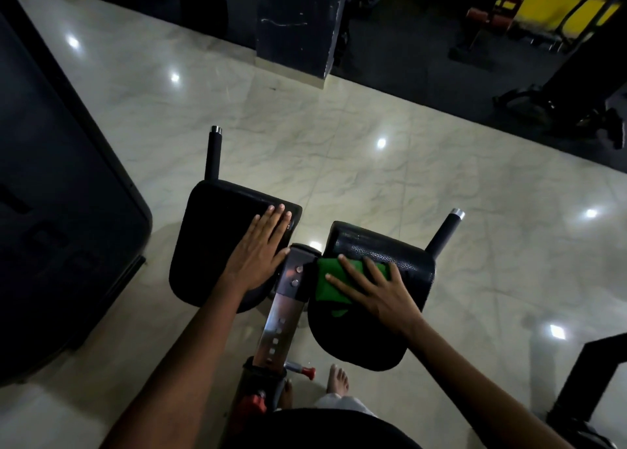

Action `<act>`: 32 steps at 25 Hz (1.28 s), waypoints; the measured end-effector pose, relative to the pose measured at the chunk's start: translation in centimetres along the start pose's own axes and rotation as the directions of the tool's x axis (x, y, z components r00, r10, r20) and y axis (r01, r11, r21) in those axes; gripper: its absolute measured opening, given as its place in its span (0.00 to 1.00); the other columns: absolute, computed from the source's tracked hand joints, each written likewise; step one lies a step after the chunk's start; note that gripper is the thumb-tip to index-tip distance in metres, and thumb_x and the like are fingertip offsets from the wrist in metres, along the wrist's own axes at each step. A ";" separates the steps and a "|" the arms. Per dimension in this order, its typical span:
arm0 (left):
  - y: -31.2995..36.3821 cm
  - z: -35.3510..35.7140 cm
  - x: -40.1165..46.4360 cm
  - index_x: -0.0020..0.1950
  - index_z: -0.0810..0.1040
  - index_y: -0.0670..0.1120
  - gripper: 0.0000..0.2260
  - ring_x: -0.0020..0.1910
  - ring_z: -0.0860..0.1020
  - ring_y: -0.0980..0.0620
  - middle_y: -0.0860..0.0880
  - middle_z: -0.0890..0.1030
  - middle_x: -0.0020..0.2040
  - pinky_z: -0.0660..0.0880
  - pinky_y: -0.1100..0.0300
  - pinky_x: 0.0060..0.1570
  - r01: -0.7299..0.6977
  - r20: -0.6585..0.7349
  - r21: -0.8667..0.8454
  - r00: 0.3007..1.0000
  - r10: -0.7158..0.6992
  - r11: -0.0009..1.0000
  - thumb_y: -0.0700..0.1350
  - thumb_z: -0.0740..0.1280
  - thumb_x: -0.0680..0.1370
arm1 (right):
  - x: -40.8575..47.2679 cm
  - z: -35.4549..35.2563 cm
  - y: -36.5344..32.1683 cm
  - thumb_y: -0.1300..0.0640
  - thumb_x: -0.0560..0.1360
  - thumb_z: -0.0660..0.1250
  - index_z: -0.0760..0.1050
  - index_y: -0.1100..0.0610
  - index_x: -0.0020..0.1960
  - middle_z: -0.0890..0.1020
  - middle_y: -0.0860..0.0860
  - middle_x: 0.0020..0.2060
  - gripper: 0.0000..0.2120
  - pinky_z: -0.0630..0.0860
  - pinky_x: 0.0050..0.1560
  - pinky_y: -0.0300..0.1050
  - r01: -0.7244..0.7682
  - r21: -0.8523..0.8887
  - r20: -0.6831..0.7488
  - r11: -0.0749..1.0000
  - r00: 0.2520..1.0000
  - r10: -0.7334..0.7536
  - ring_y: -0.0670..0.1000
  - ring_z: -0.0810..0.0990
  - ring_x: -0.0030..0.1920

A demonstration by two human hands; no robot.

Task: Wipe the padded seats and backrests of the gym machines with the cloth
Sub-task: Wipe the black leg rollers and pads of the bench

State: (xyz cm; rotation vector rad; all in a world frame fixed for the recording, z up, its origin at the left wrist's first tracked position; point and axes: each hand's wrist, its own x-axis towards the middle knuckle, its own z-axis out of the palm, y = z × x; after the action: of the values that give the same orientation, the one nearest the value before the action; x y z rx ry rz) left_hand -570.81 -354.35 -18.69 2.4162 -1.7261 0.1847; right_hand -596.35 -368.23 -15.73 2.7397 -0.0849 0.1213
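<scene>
Two black padded pads sit side by side on a metal post [283, 309]. My left hand [259, 248] rests flat with straight fingers on the left pad [210, 231]. My right hand [376, 287] presses a folded green cloth [329, 287] with spread fingers onto the right pad [400, 262], near its inner edge. Part of the cloth is hidden under my fingers.
A black handle [213, 153] sticks up behind the left pad and another handle [446, 231] behind the right. A large dark machine [57, 211] stands at left, a black pillar [298, 21] ahead, a black frame [590, 377] at right. A red-tipped adjusting pin [302, 370] projects below. The floor is glossy pale tile.
</scene>
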 end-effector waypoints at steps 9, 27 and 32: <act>0.0 0.1 -0.2 0.76 0.58 0.42 0.28 0.76 0.55 0.45 0.42 0.58 0.77 0.51 0.50 0.73 0.009 -0.050 -0.132 0.999 -0.016 0.991 0.54 0.50 0.79 | 0.2 1.0 -2.6 0.44 0.61 0.77 0.48 0.48 0.77 0.62 0.56 0.72 0.54 0.73 0.51 0.70 0.158 0.006 0.062 0.987 0.986 -0.158 0.67 0.72 0.62; 0.5 0.1 -0.5 0.78 0.48 0.44 0.28 0.76 0.43 0.49 0.46 0.46 0.78 0.39 0.54 0.74 0.050 0.005 -0.158 0.999 -0.049 0.986 0.53 0.43 0.79 | -1.6 1.1 -5.7 0.42 0.69 0.67 0.65 0.45 0.70 0.68 0.53 0.69 0.30 0.69 0.54 0.66 0.378 -0.016 0.141 0.926 0.917 -0.372 0.64 0.72 0.59; 0.5 0.3 -0.5 0.77 0.57 0.43 0.26 0.76 0.55 0.46 0.44 0.57 0.77 0.50 0.50 0.74 0.050 -0.042 -0.102 0.998 -0.054 0.994 0.51 0.49 0.80 | 6.7 -5.0 -1.0 0.43 0.65 0.70 0.74 0.46 0.66 0.75 0.53 0.65 0.30 0.73 0.49 0.62 0.161 -0.057 0.187 0.985 0.971 -0.148 0.62 0.72 0.56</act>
State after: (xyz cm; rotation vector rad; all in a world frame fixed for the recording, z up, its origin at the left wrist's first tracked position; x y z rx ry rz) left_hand -571.43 -354.06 -19.05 2.3633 -1.6117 0.1407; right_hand -590.00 -365.67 -10.92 2.6676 0.0729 -0.1724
